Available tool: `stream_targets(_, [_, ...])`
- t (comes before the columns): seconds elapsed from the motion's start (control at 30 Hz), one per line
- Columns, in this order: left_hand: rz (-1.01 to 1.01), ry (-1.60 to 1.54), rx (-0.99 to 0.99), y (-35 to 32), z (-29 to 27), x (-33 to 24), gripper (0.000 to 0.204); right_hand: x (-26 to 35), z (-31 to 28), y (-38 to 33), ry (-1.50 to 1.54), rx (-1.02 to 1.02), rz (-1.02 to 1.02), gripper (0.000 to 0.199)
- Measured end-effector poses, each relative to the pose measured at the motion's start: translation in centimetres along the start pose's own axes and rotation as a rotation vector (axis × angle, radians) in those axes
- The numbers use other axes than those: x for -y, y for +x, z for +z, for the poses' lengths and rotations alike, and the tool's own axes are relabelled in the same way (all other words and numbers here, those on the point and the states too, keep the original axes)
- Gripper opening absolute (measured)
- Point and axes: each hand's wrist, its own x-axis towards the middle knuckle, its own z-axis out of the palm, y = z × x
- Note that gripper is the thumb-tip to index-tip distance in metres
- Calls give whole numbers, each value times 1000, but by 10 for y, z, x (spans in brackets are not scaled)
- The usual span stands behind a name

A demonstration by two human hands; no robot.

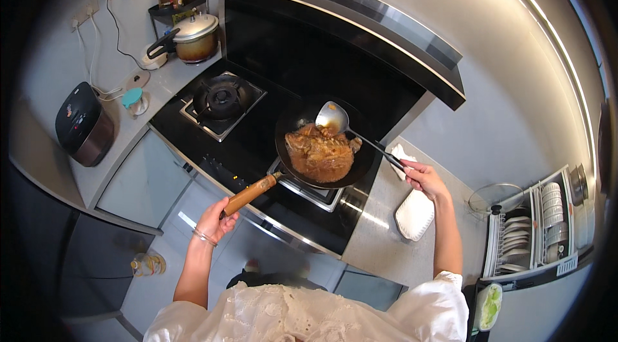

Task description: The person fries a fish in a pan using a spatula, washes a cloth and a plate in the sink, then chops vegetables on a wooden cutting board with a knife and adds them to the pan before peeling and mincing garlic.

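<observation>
Wooden wok handle (252, 193) sits clamped in the left hand (215, 219); right hand (421, 176) fingers clamp the ladle (341, 122), its bowl beyond them over the saucy food (320, 152).

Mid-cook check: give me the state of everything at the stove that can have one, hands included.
Left hand: closed on the wok's wooden handle.
Right hand: gripping the ladle handle.
Wok: on the right burner, holding browned food in sauce.
Ladle: bowl raised over the wok's far rim.
Left burner: bare, no flame visible.
Lidded pot: lid on.
White plate: empty, on the counter.
</observation>
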Motion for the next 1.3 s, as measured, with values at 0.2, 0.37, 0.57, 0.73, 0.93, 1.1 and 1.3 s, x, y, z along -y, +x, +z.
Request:
stream_targets(0.2, [3, 33, 23, 0, -1, -1, 28, 6, 9, -12, -462, -185, -261, 33])
stream_targets(0.37, [14, 45, 16, 0, -1, -2, 30, 15, -5, 4, -521, -191, -174, 31])
stream_targets(0.57, [18, 22, -9, 0, 5, -1, 31, -20, -7, 53, -111, -30, 52, 32])
stream_targets(0.73, [26, 12, 15, -2, 2, -2, 32, -45, 16, 78, 329, 109, 228, 29])
stream_targets(0.93, [9, 27, 34, -1, 0, 0, 33, -43, 9, 53, 527, 196, 271, 32])
stream_targets(1.1, [-15, -2, 7, -2, 1, -2, 31, -11, 4, 3, 237, 55, 112, 29])
stream_targets(1.3, [-8, -5, 24, -5, 4, -3, 28, 10, 23, -51, -297, -232, -172, 34])
